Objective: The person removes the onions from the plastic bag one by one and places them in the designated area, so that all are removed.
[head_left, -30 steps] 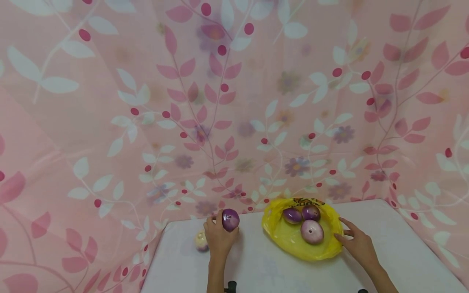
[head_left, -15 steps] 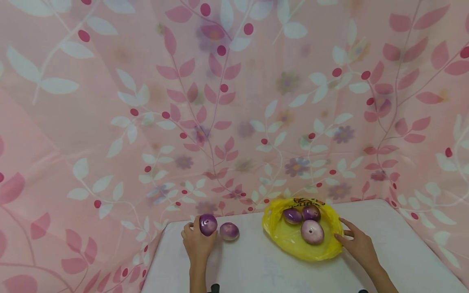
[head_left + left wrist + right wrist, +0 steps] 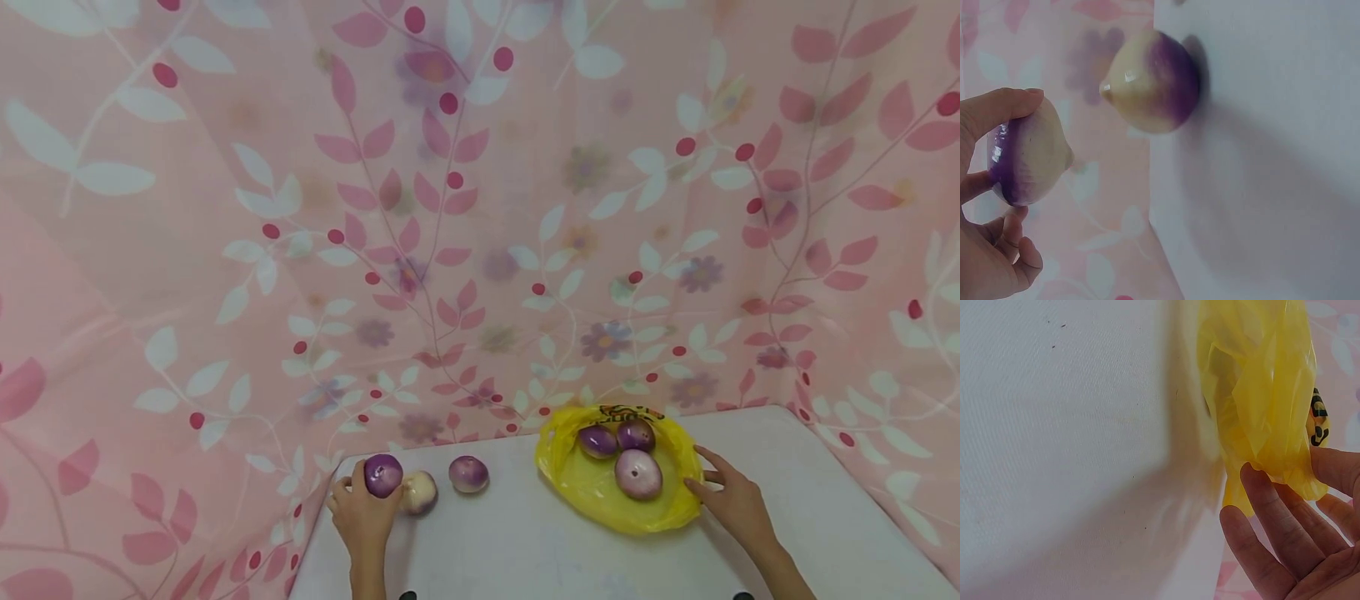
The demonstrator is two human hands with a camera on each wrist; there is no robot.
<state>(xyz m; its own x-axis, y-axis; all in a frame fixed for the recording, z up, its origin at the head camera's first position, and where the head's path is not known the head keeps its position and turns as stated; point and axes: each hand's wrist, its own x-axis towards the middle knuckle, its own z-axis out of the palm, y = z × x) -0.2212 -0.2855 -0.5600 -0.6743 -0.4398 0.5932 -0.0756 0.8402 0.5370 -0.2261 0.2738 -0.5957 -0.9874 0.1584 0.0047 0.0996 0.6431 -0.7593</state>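
At the table's left side my left hand [image 3: 362, 515] holds a glossy purple onion [image 3: 383, 476] with a cream, pointed end that shows in the left wrist view. Right beside it is a second onion [image 3: 420, 493], cream side up and purple below. Farther right lies a third purple onion [image 3: 468, 474]. My right hand [image 3: 733, 500] pinches the right rim of a yellow plastic bag [image 3: 570, 493], thumb on one side and fingers on the other. Inside the spread bag sit a pale onion [image 3: 639, 475] and two darker purple ones [image 3: 598, 442].
A white-covered table [image 3: 525, 542] carries everything. Close behind it and along its sides hangs a pink curtain [image 3: 495, 250] printed with leaves and flowers. Black print [image 3: 1319, 419] shows on the bag's far side.
My left hand has carried its onion leftward and a little nearer, past the cream-topped onion. The third onion, hidden behind that hand at first, now shows. My right hand and the bag stay put.
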